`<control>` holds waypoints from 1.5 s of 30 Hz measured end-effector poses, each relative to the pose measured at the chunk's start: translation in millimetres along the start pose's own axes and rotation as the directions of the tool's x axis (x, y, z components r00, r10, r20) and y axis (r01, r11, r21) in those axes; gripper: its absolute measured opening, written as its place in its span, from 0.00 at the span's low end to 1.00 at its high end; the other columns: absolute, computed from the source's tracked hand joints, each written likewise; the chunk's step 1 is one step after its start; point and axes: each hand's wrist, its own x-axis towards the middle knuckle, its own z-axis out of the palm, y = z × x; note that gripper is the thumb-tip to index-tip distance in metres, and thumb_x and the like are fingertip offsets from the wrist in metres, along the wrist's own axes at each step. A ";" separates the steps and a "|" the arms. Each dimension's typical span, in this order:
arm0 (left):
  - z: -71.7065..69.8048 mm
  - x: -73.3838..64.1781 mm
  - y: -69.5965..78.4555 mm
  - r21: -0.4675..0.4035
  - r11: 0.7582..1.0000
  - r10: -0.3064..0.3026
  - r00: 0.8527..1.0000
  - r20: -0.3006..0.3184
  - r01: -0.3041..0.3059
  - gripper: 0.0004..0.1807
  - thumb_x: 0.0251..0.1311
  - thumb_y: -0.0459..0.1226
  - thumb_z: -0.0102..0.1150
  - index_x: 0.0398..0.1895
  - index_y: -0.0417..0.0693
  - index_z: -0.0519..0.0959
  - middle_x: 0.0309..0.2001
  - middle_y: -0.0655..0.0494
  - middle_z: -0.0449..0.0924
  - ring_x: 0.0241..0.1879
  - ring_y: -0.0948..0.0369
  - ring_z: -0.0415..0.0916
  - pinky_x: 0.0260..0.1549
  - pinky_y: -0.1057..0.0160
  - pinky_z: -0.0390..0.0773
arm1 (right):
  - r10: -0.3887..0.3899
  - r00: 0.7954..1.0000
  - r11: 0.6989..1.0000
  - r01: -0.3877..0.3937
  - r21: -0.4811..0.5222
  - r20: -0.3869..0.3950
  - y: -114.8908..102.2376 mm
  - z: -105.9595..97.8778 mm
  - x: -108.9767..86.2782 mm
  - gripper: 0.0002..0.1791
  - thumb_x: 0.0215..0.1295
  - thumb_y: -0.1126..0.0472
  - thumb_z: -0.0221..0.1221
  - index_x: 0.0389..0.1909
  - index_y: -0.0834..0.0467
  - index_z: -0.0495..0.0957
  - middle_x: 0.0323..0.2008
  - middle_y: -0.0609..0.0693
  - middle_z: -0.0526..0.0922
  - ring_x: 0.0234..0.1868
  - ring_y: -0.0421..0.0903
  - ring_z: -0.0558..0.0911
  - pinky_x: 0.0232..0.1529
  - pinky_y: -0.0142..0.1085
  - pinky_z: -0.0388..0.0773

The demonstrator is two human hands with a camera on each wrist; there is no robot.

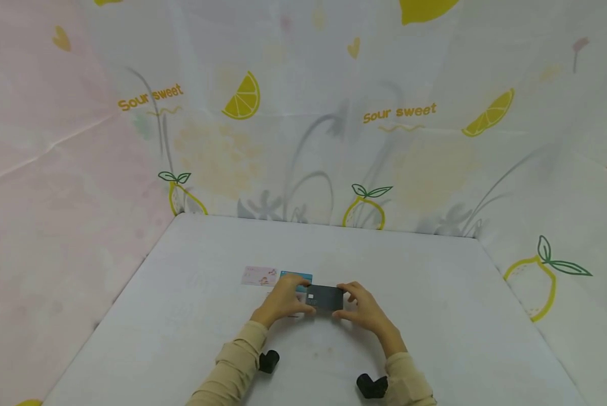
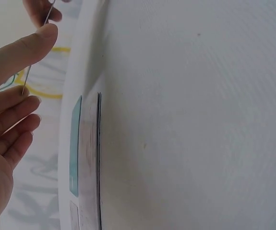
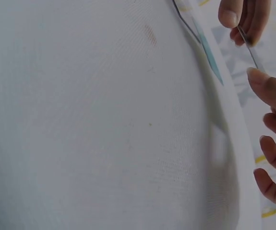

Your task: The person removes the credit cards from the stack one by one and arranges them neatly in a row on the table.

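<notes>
A dark grey card (image 1: 326,298) with a small chip and the letters VIP is held up in front of me, its face toward the head camera. My left hand (image 1: 283,300) pinches its left end between thumb and fingers. At the opposite end, the right hand (image 1: 365,310) pinches it the same way. Both wrist views show the card edge-on, as a thin line, above the table. Behind the left hand lies a blue card (image 1: 297,274), partly covered. To its left is a pale pink card (image 1: 259,276) with a reddish figure. Another card under the left hand is mostly hidden.
The white table (image 1: 207,327) carries the flat cards near its middle. A cloth backdrop (image 1: 303,141) printed with lemons stands along the back and sides. Black wrist mounts (image 1: 372,386) sit at both cuffs.
</notes>
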 end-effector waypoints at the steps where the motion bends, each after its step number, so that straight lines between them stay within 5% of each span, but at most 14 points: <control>1: 0.7 1.0 -0.1 0.002 1.000 0.002 1.000 0.003 -0.002 0.31 0.36 0.43 0.78 0.46 0.36 0.80 0.44 0.47 0.81 0.49 0.49 0.74 0.50 0.51 0.73 | -0.001 1.000 1.000 0.001 -0.004 0.000 0.5 -0.2 0.0 0.34 0.49 0.58 0.71 0.56 0.68 0.71 0.48 0.58 0.75 0.40 0.51 0.76 0.39 0.42 0.75; 14: 6.8 12.7 2.3 -0.002 1.000 -0.008 0.999 0.041 0.009 0.32 0.38 0.43 0.77 0.48 0.36 0.79 0.46 0.45 0.79 0.49 0.50 0.74 0.50 0.54 0.74 | 0.006 1.000 0.996 -0.005 -0.088 0.009 7.3 -4.6 2.4 0.33 0.52 0.59 0.69 0.57 0.69 0.71 0.49 0.60 0.75 0.40 0.52 0.77 0.41 0.43 0.75; 21: 13.2 21.4 2.9 -0.011 1.000 -0.029 0.998 0.052 0.030 0.33 0.40 0.43 0.76 0.50 0.37 0.77 0.48 0.46 0.79 0.50 0.51 0.74 0.51 0.54 0.73 | -0.103 0.994 0.992 0.099 -0.082 -0.044 22.0 -7.1 3.3 0.32 0.54 0.54 0.67 0.55 0.69 0.71 0.45 0.61 0.74 0.36 0.52 0.76 0.37 0.44 0.76; 28: 14.8 33.2 0.2 0.024 1.000 -0.020 0.998 0.057 0.018 0.32 0.39 0.42 0.77 0.48 0.36 0.77 0.48 0.46 0.78 0.51 0.50 0.72 0.52 0.54 0.72 | 0.020 1.000 0.991 -0.021 -0.133 -0.015 20.6 -9.1 12.9 0.32 0.50 0.60 0.70 0.55 0.69 0.72 0.47 0.62 0.74 0.38 0.52 0.76 0.40 0.44 0.75; 45: 18.7 51.3 -6.6 0.106 0.992 -0.073 0.991 0.109 0.062 0.34 0.37 0.44 0.78 0.49 0.36 0.78 0.50 0.46 0.77 0.53 0.51 0.71 0.56 0.56 0.69 | 0.139 0.990 0.963 -0.130 -0.236 0.022 29.4 -7.2 26.5 0.31 0.53 0.54 0.68 0.57 0.62 0.73 0.50 0.62 0.73 0.49 0.62 0.72 0.45 0.60 0.70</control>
